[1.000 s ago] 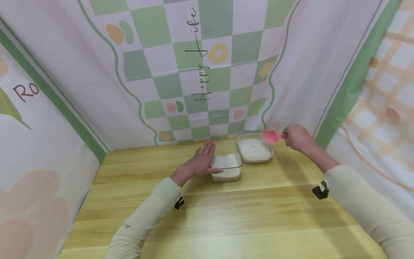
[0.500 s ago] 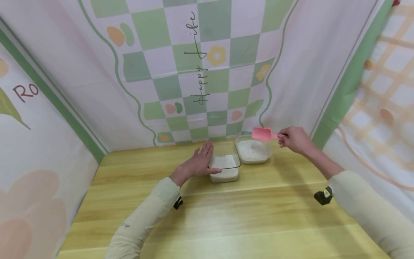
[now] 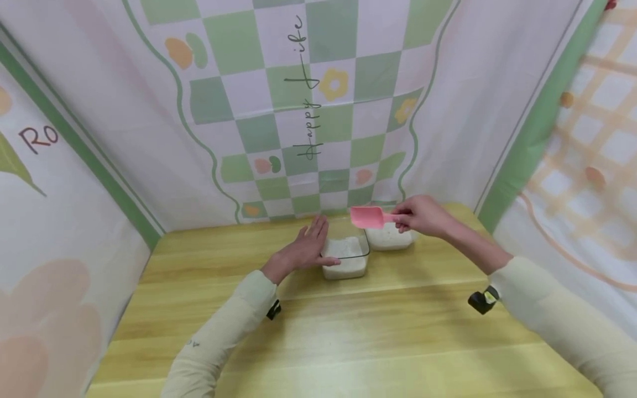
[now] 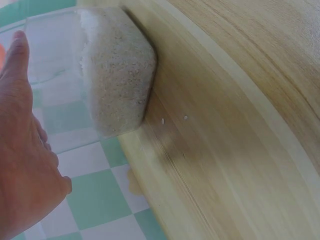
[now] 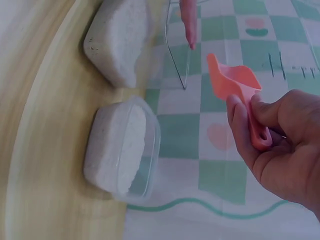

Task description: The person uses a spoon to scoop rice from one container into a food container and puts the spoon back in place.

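My right hand (image 3: 423, 215) pinches a pink scoop (image 3: 367, 217) by its handle. In the head view, the scoop is above the gap between two see-through containers. Its bowl appears roughly level; what lies in it is not visible. My left hand (image 3: 303, 249) rests against the left side and rim of the larger glass container (image 3: 345, 269), fingers straight and thumb over the near edge. Rice (image 4: 117, 75) fills this container's lower part. To its right stands a smaller plastic container (image 5: 127, 150) with white contents, partly hidden by the scoop and right hand in the head view.
The containers stand at the back of a wooden table (image 3: 308, 337), close to a checkered cloth (image 3: 278, 132) hanging behind. More patterned cloth (image 3: 587, 182) hangs on the right. A few loose rice grains (image 4: 185, 117) lie on the table in the left wrist view.
My right hand has carried the scoop leftward from over the smaller container's right side toward the larger container. My left hand has stayed against the glass container.
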